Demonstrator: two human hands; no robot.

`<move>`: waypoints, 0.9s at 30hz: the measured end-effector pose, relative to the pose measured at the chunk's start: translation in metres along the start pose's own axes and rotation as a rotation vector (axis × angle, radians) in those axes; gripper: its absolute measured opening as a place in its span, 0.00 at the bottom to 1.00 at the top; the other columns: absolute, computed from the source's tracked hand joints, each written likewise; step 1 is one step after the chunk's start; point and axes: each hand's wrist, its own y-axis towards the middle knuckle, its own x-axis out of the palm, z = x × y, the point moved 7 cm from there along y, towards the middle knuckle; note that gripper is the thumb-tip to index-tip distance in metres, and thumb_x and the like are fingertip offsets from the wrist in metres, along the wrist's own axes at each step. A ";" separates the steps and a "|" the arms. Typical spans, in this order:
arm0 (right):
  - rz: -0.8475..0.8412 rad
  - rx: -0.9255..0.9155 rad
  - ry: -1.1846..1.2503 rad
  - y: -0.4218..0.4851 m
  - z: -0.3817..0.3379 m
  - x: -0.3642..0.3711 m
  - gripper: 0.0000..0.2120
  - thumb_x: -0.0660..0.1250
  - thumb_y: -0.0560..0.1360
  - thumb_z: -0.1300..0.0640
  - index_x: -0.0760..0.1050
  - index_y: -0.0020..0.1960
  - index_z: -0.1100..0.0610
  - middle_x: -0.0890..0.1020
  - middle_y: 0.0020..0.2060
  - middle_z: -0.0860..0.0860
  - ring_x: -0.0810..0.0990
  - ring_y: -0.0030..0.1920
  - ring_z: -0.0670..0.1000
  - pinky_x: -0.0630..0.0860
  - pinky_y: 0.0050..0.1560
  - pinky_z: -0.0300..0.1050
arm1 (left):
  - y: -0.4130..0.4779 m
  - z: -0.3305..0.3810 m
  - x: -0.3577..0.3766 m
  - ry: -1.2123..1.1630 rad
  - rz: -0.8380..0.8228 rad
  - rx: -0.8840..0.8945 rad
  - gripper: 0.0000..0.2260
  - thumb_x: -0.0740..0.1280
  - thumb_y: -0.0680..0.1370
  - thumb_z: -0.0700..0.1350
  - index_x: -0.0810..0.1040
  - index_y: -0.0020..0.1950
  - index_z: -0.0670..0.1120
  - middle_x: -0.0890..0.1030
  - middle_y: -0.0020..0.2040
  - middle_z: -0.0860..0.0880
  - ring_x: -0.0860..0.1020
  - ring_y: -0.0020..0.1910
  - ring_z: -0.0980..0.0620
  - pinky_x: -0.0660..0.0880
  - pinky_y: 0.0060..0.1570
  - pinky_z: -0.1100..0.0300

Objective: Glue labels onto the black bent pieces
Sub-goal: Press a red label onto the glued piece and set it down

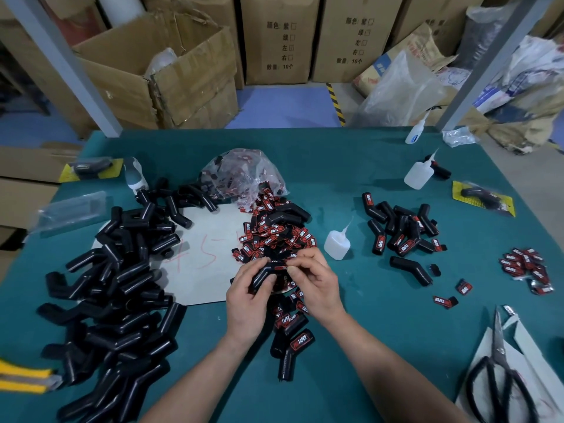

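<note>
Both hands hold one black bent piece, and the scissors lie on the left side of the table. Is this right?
Not fully. The head view shows the scissors on the right side of the table. The rest is right: the left hand and right hand hold one black bent piece.

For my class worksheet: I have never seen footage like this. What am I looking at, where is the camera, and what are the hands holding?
There is no machine here: these are a person's two bare hands, filmed by one camera worn on the head, looking forward and down. The left hand grips a black bent piece. The right hand pinches a red-and-black label against it. On the green table lie a big pile of plain black pieces on the left, a heap of loose labels in the middle, a glue bottle beside the heap, and labelled pieces further right. Scissors lie at the near right.
</note>
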 end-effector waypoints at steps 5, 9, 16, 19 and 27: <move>-0.041 0.011 -0.049 -0.001 0.001 0.002 0.06 0.69 0.79 0.53 0.82 0.54 0.45 0.75 0.49 0.46 0.78 0.49 0.51 0.75 0.51 0.42 | 0.000 0.000 -0.001 0.027 0.002 0.021 0.23 0.73 0.77 0.42 0.80 0.64 0.68 0.82 0.63 0.62 0.79 0.66 0.57 0.71 0.67 0.66; -0.051 -0.002 -0.077 -0.002 0.003 0.004 0.06 0.69 0.79 0.54 0.82 0.54 0.46 0.75 0.48 0.46 0.78 0.48 0.51 0.75 0.49 0.41 | 0.001 -0.003 -0.001 0.025 -0.004 0.013 0.27 0.74 0.78 0.36 0.80 0.64 0.67 0.82 0.63 0.61 0.79 0.66 0.56 0.72 0.68 0.65; -0.038 -0.017 -0.088 -0.002 0.002 0.003 0.06 0.69 0.80 0.53 0.82 0.55 0.47 0.75 0.48 0.46 0.78 0.47 0.52 0.77 0.47 0.45 | 0.000 -0.002 0.000 0.010 -0.003 0.026 0.24 0.74 0.77 0.34 0.81 0.63 0.62 0.82 0.62 0.61 0.79 0.65 0.57 0.72 0.66 0.67; -0.029 -0.020 -0.092 -0.002 0.001 0.003 0.06 0.69 0.79 0.54 0.82 0.54 0.48 0.74 0.48 0.46 0.78 0.47 0.51 0.77 0.46 0.45 | 0.000 -0.002 0.000 0.008 -0.003 0.028 0.23 0.74 0.77 0.34 0.81 0.63 0.59 0.82 0.62 0.61 0.79 0.65 0.56 0.72 0.67 0.67; -0.006 -0.039 -0.081 -0.002 0.000 0.002 0.06 0.69 0.79 0.53 0.82 0.55 0.46 0.74 0.48 0.47 0.78 0.46 0.53 0.77 0.46 0.48 | -0.001 0.001 -0.001 -0.022 -0.001 0.046 0.18 0.74 0.76 0.41 0.82 0.62 0.58 0.82 0.60 0.61 0.80 0.63 0.56 0.72 0.65 0.67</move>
